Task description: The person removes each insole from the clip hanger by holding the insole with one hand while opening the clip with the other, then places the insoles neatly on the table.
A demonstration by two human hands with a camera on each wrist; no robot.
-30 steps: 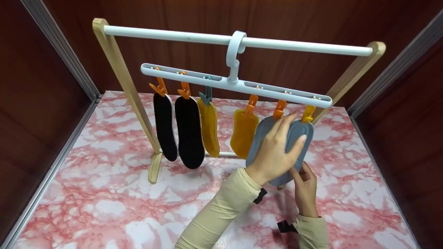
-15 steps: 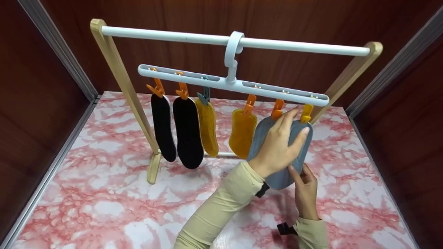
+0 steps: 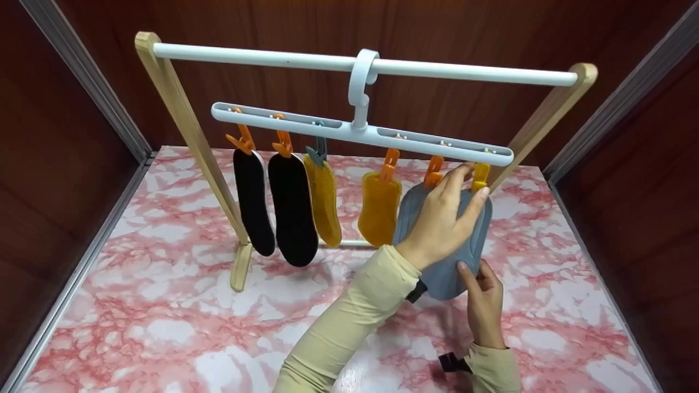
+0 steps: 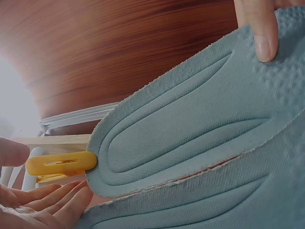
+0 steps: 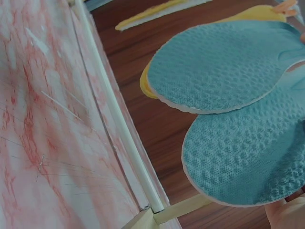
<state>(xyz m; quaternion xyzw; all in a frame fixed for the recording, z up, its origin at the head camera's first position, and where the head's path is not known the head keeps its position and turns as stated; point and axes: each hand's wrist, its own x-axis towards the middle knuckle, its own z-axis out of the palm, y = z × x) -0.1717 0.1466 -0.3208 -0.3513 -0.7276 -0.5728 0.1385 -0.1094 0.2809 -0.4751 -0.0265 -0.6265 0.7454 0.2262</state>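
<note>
Two grey-blue insoles hang side by side at the right end of the hanger (image 3: 360, 134). The outer insole (image 4: 167, 133) has its narrow end in a yellow clip (image 4: 64, 163); an orange clip (image 3: 434, 170) holds the inner insole (image 3: 412, 202). My left hand (image 3: 439, 224) lies in front of both insoles, thumb and fingers spread apart on either side of the yellow clip. Lower down, my right hand (image 3: 483, 305) pinches the outer insole's edge, thumb on its front face. Part of the inner insole is hidden behind my left hand.
The hanger hooks over the white rail (image 3: 475, 71) of a wooden-legged rack (image 3: 185, 125). Left of my hands hang a yellow insole (image 3: 379, 210), another yellow insole (image 3: 325, 202) and two black insoles (image 3: 295, 213), all clipped. Below is a red-and-white marbled tabletop (image 3: 175, 333).
My left hand has shifted slightly upward; its thumb has gone from the outer insole's face to the foot of the yellow clip. My right hand keeps its pinch. The head view has drifted slightly.
</note>
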